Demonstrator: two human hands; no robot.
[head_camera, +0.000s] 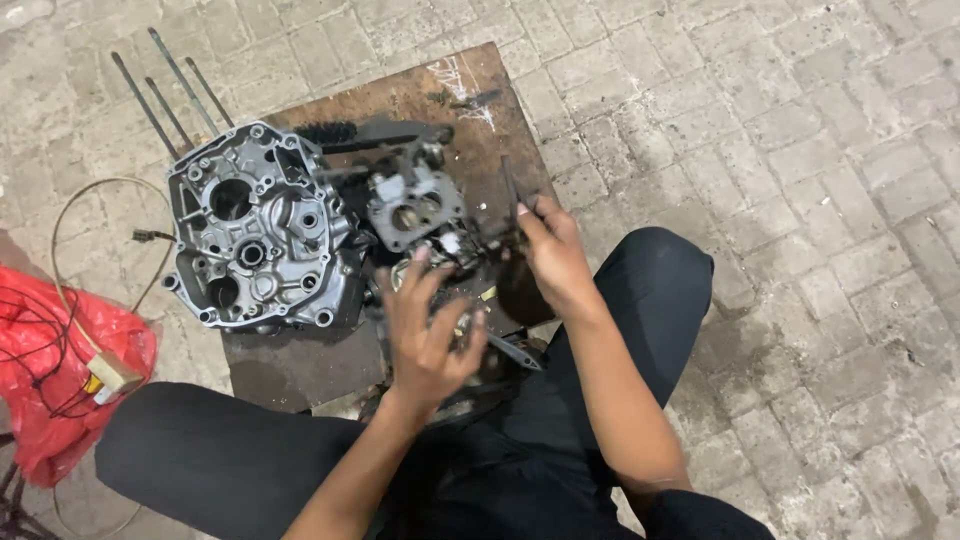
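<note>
A grey metal engine case (258, 238) with several round bores lies on a brown wooden board (480, 120). Right of it sits a smaller grey carburettor-like part (412, 205). My left hand (428, 330) curls around a small metal piece (462, 325) just below that part. My right hand (553, 258) pinches a thin dark tool (511, 190) that points up over the board. Both hands are slightly blurred.
Several long metal rods (165, 85) stick out behind the engine case. A red plastic bag (65, 370) with wires and a pale connector (112, 375) lies at the left. My dark trousers (650, 300) frame the board. Grey paving bricks (800, 200) surround everything.
</note>
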